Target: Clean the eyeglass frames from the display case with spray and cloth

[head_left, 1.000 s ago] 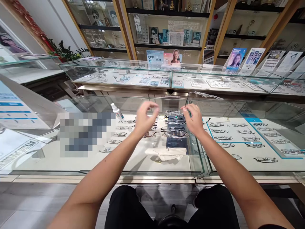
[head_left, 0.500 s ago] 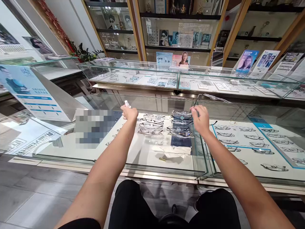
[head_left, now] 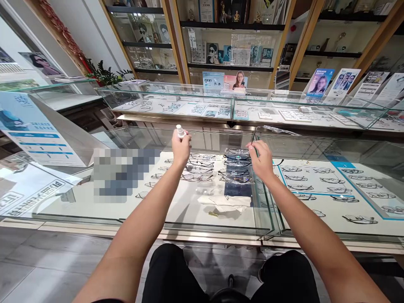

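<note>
A small white spray bottle (head_left: 181,131) stands nearly upright in my left hand (head_left: 182,147), whose fingers are wrapped round it. My right hand (head_left: 262,159) pinches a pair of eyeglasses (head_left: 279,163); a dark temple tip sticks out to the right, while most of the frame is hidden by the fingers. Under and beside my right hand lie several dark-framed glasses (head_left: 235,172) on a dark blue strip. Between my hands, clear-lensed glasses (head_left: 197,177) lie in a column. Closer to me are a cream cloth (head_left: 225,203) and a small gold-coloured piece (head_left: 213,213).
Glass display counters (head_left: 126,219) run across in front of me. On the right, more glasses (head_left: 360,219) lie in rows on blue-edged panels. A folded sign (head_left: 38,130) stands at the left. Behind is a second glass case (head_left: 170,101), with wall shelves (head_left: 233,26) beyond.
My left hand has moved right and turned, bringing the spray bottle upright and closer to my right hand. My right hand still holds the eyeglasses. The view has shifted slightly.
</note>
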`<state>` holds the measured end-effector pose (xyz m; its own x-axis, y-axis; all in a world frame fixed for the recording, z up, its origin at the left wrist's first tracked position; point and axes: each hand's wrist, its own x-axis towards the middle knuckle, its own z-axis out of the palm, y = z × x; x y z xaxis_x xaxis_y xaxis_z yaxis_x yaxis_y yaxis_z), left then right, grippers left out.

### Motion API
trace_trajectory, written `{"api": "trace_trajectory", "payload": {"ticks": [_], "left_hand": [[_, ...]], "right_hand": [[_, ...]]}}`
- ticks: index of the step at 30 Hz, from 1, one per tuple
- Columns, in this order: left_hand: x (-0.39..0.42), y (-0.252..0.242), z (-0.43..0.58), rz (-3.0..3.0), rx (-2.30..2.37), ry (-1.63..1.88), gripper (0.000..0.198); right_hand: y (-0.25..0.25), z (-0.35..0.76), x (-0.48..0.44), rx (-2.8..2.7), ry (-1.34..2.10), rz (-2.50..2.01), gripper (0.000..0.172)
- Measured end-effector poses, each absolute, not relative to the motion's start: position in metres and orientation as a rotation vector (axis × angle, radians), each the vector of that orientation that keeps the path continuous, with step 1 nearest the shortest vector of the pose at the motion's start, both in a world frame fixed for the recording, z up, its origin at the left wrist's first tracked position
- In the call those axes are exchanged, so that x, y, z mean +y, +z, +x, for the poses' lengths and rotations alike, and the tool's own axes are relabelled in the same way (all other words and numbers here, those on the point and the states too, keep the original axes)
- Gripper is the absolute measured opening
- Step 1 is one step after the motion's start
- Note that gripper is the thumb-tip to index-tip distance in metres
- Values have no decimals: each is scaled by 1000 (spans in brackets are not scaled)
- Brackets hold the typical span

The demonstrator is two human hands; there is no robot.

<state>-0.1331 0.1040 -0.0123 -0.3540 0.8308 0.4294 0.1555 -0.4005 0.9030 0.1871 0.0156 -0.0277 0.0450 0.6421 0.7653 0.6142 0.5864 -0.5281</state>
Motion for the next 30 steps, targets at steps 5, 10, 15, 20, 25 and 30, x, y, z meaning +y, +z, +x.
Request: {"api": "trace_trajectory", "payload": {"ticks": [5, 10, 15, 20, 25, 30], "left_hand": [[68, 12, -103, 1208, 748, 1455, 69], [45, 23, -92, 1111, 608, 1163, 81], [37, 24, -88, 1136, 492, 985, 85], [35, 16, -78, 1335, 518, 962, 81], [33, 3, -68, 1643, 726, 1090, 72], [31, 0, -65, 1738, 785, 1084, 68]], "right_hand": [[-27, 185, 12, -1662, 96, -1054, 32], [-21, 174, 1, -1702, 242, -954, 32], [-13, 161, -13, -1744, 443, -911, 41], [-13, 153, -18, -1722, 744, -847, 46], [-12, 149, -20, -1727, 953, -787, 47], [-11, 147, -23, -1743, 1019, -761, 48]]}}
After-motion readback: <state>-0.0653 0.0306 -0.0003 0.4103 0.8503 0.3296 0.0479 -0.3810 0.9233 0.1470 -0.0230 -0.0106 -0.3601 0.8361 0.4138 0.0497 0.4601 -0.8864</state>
